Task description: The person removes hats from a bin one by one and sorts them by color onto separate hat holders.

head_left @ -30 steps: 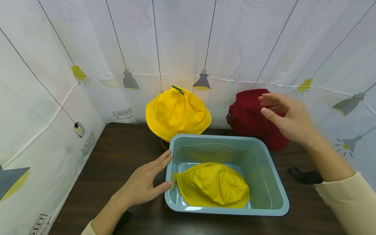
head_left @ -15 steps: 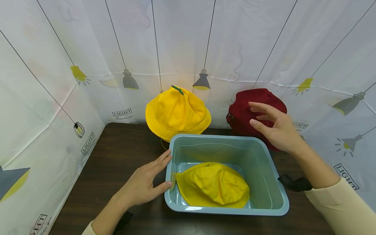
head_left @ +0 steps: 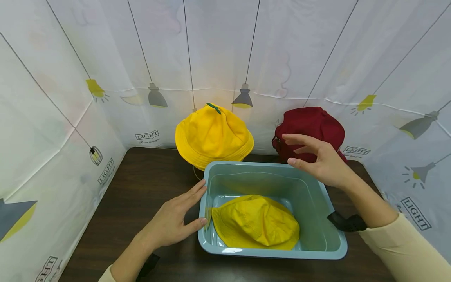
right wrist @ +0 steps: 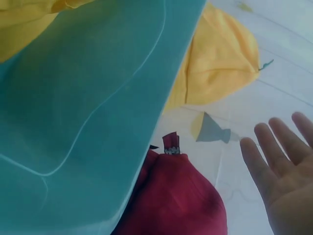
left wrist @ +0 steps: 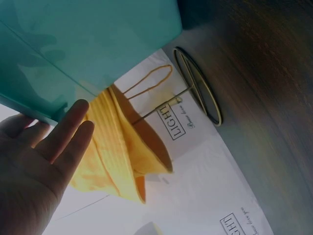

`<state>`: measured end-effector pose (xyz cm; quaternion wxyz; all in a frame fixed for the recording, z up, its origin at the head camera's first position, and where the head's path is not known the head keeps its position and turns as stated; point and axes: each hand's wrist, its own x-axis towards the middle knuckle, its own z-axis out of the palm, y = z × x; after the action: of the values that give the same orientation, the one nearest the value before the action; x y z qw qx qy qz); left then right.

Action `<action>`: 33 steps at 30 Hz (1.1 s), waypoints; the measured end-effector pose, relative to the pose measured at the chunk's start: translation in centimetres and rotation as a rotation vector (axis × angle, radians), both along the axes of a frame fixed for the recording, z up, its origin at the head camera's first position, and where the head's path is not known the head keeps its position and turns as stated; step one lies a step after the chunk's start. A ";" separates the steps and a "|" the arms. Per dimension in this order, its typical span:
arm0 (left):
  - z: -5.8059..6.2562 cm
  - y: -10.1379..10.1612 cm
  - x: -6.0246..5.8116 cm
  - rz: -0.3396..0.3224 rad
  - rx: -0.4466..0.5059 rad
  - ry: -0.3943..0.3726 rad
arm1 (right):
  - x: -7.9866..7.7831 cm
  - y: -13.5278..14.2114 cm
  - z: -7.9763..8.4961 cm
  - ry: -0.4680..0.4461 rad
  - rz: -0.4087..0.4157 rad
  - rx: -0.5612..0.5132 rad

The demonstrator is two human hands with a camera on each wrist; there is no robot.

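Note:
A blue-green plastic basin stands on the dark table with a yellow bucket hat lying inside it. My left hand rests its fingertips and thumb on the basin's left rim, fingers straight. My right hand hovers over the basin's back right corner, fingers loosely spread and holding nothing. Behind that hand is a dark red cap, partly covered by it. A second yellow hat, with a green sprout on top, sits up behind the basin; the left wrist view shows its brim and cord.
Under the sprout hat, a round wire stand base shows on the table. A white curtain printed with lamps hangs behind and to the left. A black strap at my right wrist overlaps the basin's right rim.
My right hand has moved left and toward me, from in front of the red cap to over the basin's back right corner. My left hand, the basin and the hats have stayed put.

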<state>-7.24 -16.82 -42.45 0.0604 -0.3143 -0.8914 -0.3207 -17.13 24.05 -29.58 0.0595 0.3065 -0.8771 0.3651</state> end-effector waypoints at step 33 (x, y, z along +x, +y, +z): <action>-0.1 0.0 -0.1 -0.007 -0.001 0.017 | -1.4 -3.1 -5.1 -0.409 0.316 0.345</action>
<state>-7.36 -16.84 -42.59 0.0669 -0.3200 -0.8901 -0.3177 -18.51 20.93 -34.67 -0.2287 0.3650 -0.8613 0.2696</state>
